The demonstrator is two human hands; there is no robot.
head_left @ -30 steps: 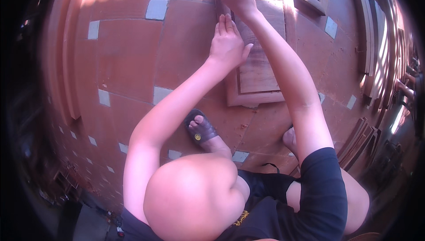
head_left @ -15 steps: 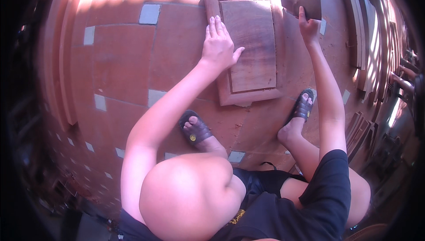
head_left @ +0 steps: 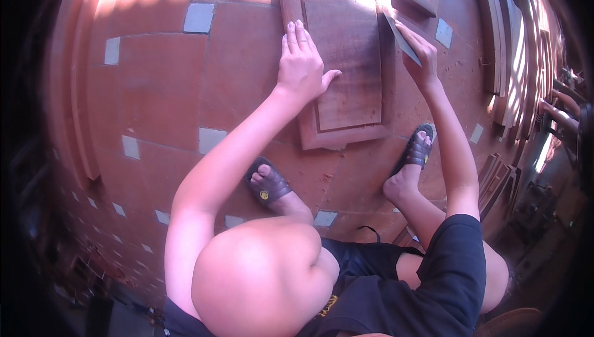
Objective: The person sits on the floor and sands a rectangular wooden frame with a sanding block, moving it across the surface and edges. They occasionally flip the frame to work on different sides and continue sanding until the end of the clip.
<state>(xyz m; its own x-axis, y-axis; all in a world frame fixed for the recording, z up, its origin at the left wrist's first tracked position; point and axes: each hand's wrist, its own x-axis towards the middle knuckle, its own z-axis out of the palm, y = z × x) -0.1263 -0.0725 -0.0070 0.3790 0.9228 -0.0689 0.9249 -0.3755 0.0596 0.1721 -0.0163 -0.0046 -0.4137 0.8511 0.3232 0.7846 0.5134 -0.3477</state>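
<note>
left hand (head_left: 301,65) flat on wooden panel (head_left: 346,59)

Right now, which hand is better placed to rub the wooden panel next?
Probably the right hand: it holds a flat dark sheet at the panel's right edge. The left hand lies flat on the panel, apparently steadying it.

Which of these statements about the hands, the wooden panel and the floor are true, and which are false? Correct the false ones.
1. The left hand lies flat on the wooden panel. True.
2. The right hand is empty. False: it holds a thin flat sheet at the panel's right edge.
3. The panel lies on a workbench. False: it lies on the tiled floor.
4. Both feet wear dark sandals. True.
</note>
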